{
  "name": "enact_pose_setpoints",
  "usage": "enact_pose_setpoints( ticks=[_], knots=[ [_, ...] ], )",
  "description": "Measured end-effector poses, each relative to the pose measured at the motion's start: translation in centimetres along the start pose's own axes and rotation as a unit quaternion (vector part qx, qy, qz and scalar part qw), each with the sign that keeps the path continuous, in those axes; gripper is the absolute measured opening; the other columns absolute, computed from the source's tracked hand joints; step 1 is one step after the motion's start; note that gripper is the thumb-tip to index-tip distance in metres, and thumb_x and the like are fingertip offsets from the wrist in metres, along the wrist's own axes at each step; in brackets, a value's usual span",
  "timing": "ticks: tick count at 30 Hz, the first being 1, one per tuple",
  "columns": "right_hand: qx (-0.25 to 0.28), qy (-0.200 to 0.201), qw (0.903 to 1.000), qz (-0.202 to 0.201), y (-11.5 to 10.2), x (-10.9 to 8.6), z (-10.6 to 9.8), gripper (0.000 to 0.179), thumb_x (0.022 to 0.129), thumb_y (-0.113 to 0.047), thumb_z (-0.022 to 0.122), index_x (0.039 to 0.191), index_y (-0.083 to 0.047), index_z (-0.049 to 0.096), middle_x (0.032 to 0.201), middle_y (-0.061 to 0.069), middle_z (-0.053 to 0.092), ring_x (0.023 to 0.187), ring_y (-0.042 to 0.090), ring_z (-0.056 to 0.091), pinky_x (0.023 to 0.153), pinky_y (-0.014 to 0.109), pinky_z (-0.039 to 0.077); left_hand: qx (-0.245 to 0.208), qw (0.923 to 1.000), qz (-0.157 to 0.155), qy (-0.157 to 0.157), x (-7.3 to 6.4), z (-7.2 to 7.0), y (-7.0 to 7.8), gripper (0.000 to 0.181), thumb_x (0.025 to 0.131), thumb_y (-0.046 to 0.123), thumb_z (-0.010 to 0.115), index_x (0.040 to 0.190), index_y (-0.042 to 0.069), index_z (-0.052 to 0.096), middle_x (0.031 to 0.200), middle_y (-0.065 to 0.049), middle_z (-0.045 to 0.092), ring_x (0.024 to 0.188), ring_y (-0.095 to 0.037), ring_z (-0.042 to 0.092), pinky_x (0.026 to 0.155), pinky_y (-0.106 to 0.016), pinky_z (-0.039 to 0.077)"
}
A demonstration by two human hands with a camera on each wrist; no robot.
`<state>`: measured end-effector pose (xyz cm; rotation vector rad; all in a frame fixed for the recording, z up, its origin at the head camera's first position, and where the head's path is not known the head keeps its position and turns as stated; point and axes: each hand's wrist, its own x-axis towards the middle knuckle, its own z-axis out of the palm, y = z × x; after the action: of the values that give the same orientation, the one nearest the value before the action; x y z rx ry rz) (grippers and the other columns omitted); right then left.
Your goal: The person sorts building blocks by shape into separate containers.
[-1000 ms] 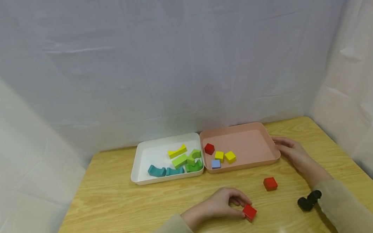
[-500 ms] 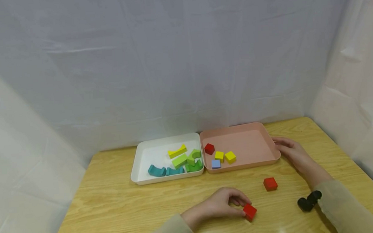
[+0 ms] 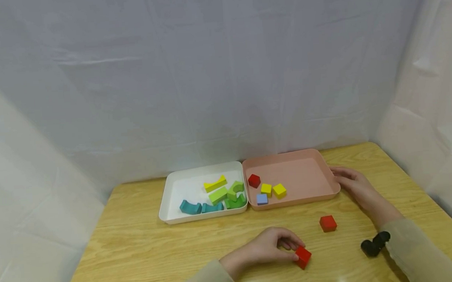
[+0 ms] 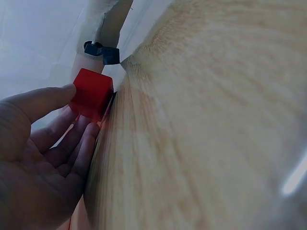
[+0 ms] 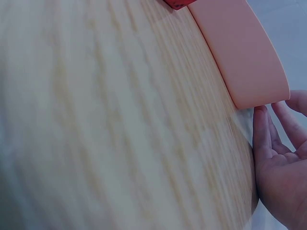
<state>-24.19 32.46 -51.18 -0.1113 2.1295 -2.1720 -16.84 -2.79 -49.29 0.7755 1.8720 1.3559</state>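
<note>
Near the front of the table, my left hand [image 3: 271,246] pinches a red cube [image 3: 303,256] between thumb and fingers. The left wrist view shows the thumb on one face of that cube [image 4: 92,94] and the other fingers curled below it, low beside the wood. My right hand [image 3: 360,191] is at the right end of the pink tray [image 3: 306,200], its fingertips touching the outside of the wall. In the right wrist view the extended fingers [image 5: 261,127] meet that end of the tray. A second red cube [image 3: 328,223] lies on the table between the hands.
Inside the pink tray are a dark red cube [image 3: 254,181], two yellow cubes [image 3: 279,191] and a blue block [image 3: 262,199]. A white tray [image 3: 175,190] stands against its left side, holding several yellow, green and teal blocks [image 3: 191,207]. White cloth [image 3: 223,94] hangs behind the table.
</note>
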Motion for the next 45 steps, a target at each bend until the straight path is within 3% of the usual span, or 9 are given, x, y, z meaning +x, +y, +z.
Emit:
enact_pose_setpoints(
  ticks=[16, 34, 45],
  knots=[
    [0.002, -0.008, 1.0, 0.001, -0.02, -0.06, -0.06, 0.038, 0.11, -0.011, 0.057, 0.148, -0.011, 0.061, 0.12, -0.026, 0.072, 0.11, -0.01, 0.066, 0.092, 0.006, 0.053, -0.018, 0.9996, -0.015, 0.014, -0.06, 0.06, 0.42, 0.027, 0.096, 0.003, 0.075, 0.123, 0.001, 0.076, 0.12, -0.009, 0.079, 0.09, 0.007, 0.066, 0.086, -0.011, 0.056],
    [-0.008, -0.004, 0.9999, 0.008, -0.04, -0.08, -0.12, 0.039, 0.11, -0.015, 0.059, 0.148, -0.011, 0.06, 0.12, -0.028, 0.07, 0.108, -0.01, 0.066, 0.092, 0.006, 0.052, -0.031, 0.999, -0.001, 0.03, -0.13, 0.15, 0.31, 0.026, 0.097, 0.002, 0.075, 0.122, 0.0, 0.076, 0.118, -0.016, 0.078, 0.089, 0.006, 0.067, 0.084, -0.011, 0.057],
    [0.018, -0.006, 0.9998, -0.002, -0.07, -0.2, 0.02, 0.034, 0.11, -0.009, 0.057, 0.141, -0.017, 0.067, 0.12, -0.023, 0.073, 0.108, -0.007, 0.068, 0.092, 0.007, 0.053, -0.026, 0.9988, -0.007, 0.041, -0.23, 0.16, 0.64, 0.025, 0.096, 0.002, 0.076, 0.121, 0.003, 0.077, 0.117, -0.017, 0.078, 0.087, 0.004, 0.067, 0.082, -0.011, 0.057]
  ],
)
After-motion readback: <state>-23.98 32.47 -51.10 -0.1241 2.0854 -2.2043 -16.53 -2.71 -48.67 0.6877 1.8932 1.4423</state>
